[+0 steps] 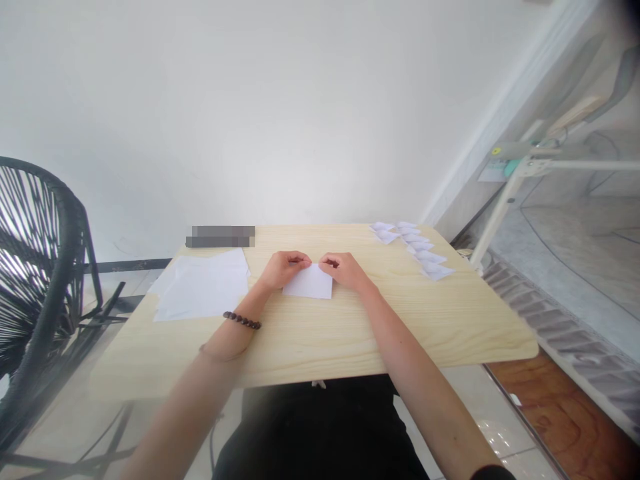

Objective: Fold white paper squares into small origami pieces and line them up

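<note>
Btwn 2 hands (285, 270) (346, 271): 1 pc. paper (309, 283)

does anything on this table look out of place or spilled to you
The loose white sheets on the left look a bit askew: their edges don't line up. A pixelated patch at the back left hides what's there. I see no spill.
</note>
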The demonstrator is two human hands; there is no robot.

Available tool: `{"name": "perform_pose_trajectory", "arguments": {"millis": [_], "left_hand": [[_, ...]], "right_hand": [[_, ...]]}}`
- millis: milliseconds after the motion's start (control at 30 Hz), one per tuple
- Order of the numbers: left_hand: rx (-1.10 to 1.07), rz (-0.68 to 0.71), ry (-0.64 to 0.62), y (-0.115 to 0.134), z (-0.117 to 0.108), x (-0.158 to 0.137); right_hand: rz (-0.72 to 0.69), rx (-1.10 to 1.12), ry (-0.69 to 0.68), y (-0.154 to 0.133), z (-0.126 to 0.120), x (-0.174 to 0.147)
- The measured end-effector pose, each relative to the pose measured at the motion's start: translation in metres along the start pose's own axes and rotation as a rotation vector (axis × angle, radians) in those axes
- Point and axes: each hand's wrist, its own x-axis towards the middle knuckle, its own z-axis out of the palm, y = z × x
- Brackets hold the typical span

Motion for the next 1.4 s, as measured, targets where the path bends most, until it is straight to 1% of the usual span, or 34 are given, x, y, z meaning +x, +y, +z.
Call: {"name": "perform_pose_trajectory", "arguments": {"millis": [100,200,267,333,433,600,867,967,1067,1233,1333,1400], "left_hand": [[0.022,-0.012,0.004,-0.001,-0.001,0.0],[0.017,-0.019,0.002,-0.002,-0.002,0.001],[0.008,-0.025,0.009,-0.004,-0.002,0.002],[-0.01,-0.039,0.032,-0.006,-0.003,0.002],[-0.055,-0.053,0.057,-0.007,-0.003,0.002],[-0.078,-0.048,0.047,-0.002,0.002,-0.001],[-0.023,-0.01,0.038,0.002,0.006,-0.001],[-0.024,-0.006,0.041,0.002,0.006,-0.001],[-0.036,-0.014,0.034,0.001,0.005,-0.001],[-0.061,-0.032,0.035,-0.002,0.003,0.0],[-0.077,-0.066,0.035,-0.006,0.002,0.001],[-0.103,-0.089,0.014,-0.008,0.001,0.001]], "right_hand": [[0.053,0.016,-0.017,0.003,-0.007,-0.002],[0.14,0.085,-0.043,0.007,-0.015,-0.004],[0.181,0.122,-0.023,0.01,-0.019,-0.006],[0.192,0.134,0.031,0.012,-0.02,-0.006],[0.156,0.12,0.087,0.01,-0.015,-0.005],[0.049,0.003,0.06,0.001,-0.001,-0.002],[-0.022,0.012,0.093,-0.007,0.007,-0.001],[-0.037,0.005,0.086,-0.007,0.009,0.0],[-0.042,0.005,0.078,-0.005,0.006,0.001],[-0.018,0.007,0.102,0.004,-0.005,0.0],[0.008,0.003,0.121,0.009,-0.012,-0.002],[0.028,-0.008,0.132,0.012,-0.015,-0.003]]}}
